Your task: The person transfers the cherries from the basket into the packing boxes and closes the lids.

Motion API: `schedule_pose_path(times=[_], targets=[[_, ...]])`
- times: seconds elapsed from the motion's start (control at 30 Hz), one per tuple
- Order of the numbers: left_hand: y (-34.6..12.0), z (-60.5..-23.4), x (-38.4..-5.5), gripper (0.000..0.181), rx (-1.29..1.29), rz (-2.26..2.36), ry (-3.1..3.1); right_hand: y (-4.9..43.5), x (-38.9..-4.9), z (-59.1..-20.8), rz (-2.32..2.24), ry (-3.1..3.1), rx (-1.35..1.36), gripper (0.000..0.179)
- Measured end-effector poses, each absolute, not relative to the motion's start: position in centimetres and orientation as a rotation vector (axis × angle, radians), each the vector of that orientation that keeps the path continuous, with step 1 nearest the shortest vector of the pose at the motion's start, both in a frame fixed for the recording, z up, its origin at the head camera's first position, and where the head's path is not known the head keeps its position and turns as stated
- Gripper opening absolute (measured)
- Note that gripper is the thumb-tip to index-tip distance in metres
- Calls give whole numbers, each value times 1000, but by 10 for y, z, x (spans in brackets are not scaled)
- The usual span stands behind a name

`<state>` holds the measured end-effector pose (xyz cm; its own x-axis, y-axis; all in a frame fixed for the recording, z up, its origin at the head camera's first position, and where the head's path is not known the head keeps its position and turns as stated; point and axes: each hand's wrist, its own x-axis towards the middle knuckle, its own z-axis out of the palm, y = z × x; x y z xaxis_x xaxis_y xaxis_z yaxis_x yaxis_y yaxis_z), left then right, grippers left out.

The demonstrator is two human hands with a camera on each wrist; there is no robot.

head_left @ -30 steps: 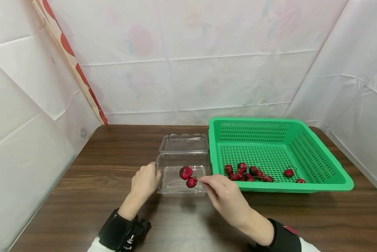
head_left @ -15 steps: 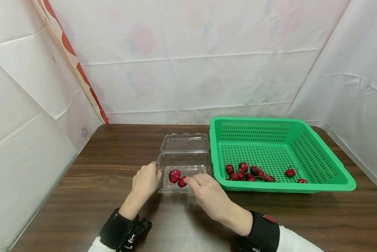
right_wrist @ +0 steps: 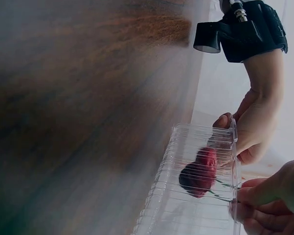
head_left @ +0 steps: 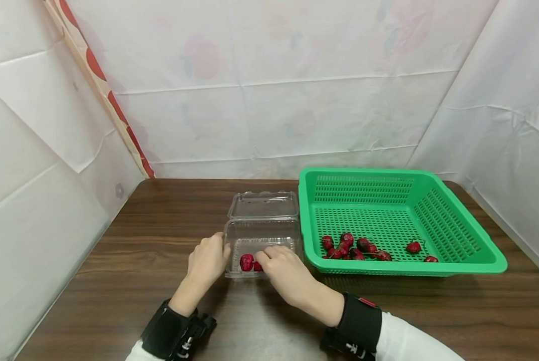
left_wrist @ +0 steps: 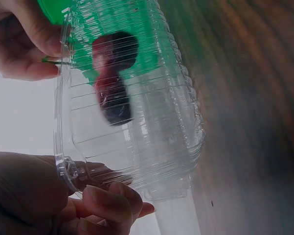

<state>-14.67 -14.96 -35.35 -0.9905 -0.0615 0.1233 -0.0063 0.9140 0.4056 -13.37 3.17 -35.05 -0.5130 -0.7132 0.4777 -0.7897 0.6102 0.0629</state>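
Observation:
Two dark red cherries hang by green stems inside the front of a clear plastic clamshell box, whose lid lies open toward the back. My right hand pinches those stems between thumb and fingertips just above the box's front rim. In the right wrist view the stems run from the cherries up to the fingertips. My left hand grips the box's left side, its curled fingers against the outer wall in the left wrist view.
Right beside the box stands a green plastic basket with slotted walls. Several cherries are bunched in its front left, and two others lie farther right. A brown wood table bears everything, with white sheeting behind.
My right hand has moved left and down with the two cherries, from the box's right side to low inside its front left part. The left hand has stayed on the box.

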Motion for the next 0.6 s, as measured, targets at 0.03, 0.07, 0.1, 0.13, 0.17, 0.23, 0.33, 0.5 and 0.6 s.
schedule_pose_path(times=[0.03,0.07,0.1,0.13,0.17,0.23,0.33,0.5,0.6], targets=[[-150,-353,-147,31,53,-621,-2942,31,-134,-350,217,-2398,1189,14],[-150,-353,-147,31,55,-622,-2944,30,-135,-351,213,-2417,1187,14],[-150,-353,-147,31,56,-621,-2944,29,-135,-352,208,-2431,1184,15],[-150,-353,-147,31,56,-619,-2944,28,-136,-353,207,-2442,1181,15],[-150,-353,-147,30,56,-619,-2944,27,-137,-354,206,-2445,1178,15],[-150,-354,-147,29,58,-615,-2943,25,-138,-357,208,-2447,1175,15],[-150,-354,-147,28,57,-612,-2941,24,-140,-359,195,-2449,1168,15],[-150,-354,-147,30,51,-621,-2944,21,-141,-360,155,-2488,1144,11],[-149,-354,-147,30,49,-630,-2951,21,-141,-359,133,-2512,1127,10]])
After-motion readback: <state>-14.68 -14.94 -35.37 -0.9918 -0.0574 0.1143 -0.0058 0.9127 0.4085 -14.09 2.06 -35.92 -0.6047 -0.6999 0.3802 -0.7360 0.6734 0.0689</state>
